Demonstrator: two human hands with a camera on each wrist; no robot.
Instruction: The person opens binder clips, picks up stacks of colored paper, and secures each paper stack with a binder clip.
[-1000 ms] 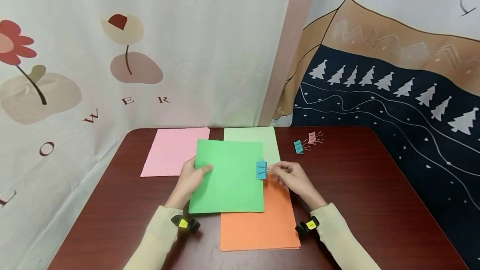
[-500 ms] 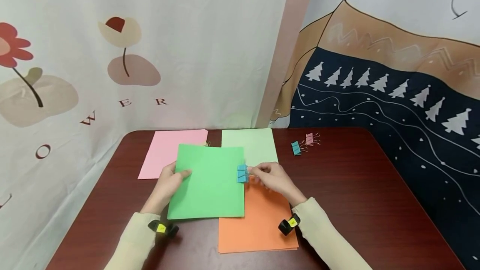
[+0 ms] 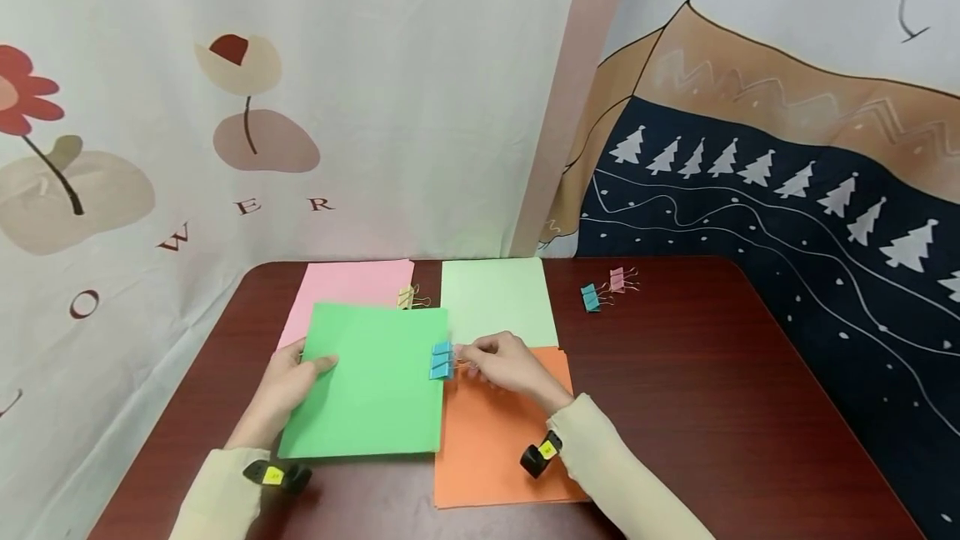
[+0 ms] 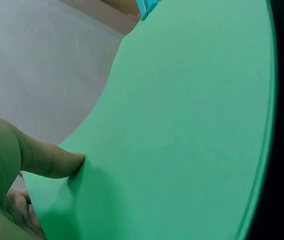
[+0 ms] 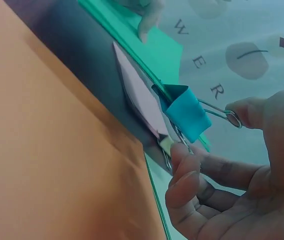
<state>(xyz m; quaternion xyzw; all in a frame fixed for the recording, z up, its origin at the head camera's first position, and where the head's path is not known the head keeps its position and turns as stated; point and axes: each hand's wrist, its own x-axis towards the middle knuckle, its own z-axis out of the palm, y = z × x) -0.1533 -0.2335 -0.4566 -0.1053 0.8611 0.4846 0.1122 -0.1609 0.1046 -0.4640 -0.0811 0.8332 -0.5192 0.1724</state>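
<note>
My left hand (image 3: 285, 383) grips the left edge of a stack of bright green paper (image 3: 371, 390), its thumb lying on the top sheet. The stack is held slightly tilted above the table. On its right edge sits a blue binder clip (image 3: 441, 361). My right hand (image 3: 510, 367) pinches that clip's wire handles between thumb and fingers. Close up in the right wrist view, the blue clip (image 5: 188, 114) straddles the edge of the green sheets (image 5: 154, 52). In the left wrist view the thumb (image 4: 52, 159) presses on the paper; the fingers beneath are mostly hidden.
Pink paper (image 3: 352, 282) with a yellow binder clip (image 3: 406, 297) lies at the back left, partly covered. Light green paper (image 3: 495, 298) lies behind orange paper (image 3: 502, 457). Another blue clip (image 3: 590, 298) and a pink clip (image 3: 617, 280) lie at the back right of the table (image 3: 720, 407).
Both hands have moved left and a little nearer with the green stack and its clip. More of the orange paper and the yellow clip on the pink paper now show.
</note>
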